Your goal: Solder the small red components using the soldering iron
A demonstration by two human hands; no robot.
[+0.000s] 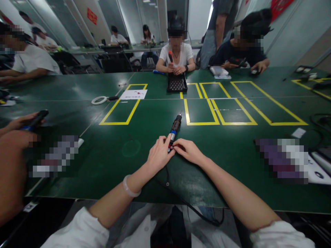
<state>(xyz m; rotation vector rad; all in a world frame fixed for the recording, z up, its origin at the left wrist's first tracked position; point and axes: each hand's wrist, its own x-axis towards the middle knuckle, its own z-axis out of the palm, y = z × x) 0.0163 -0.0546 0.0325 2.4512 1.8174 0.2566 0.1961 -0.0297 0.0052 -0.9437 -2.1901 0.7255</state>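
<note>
My left hand [160,151] is closed around the rear part of an electric screwdriver [176,124], black with a blue and silver band. Its thin bit points away from me, up over the green table. At the tool's back end, the fingers of my right hand [188,150] pinch together by a small red part. Whether they grip the red part or the screwdriver's body is partly hidden. A black cord [181,199] runs from beneath my hands over the table's front edge.
Yellow tape rectangles [203,123] mark the green table [111,182]. Across from me, a person holds a red-handled tool over a black tray [177,88] of small parts. A white cable coil [99,100] and a printed sheet [133,94] lie left. Another person's arm [14,151] is close at left.
</note>
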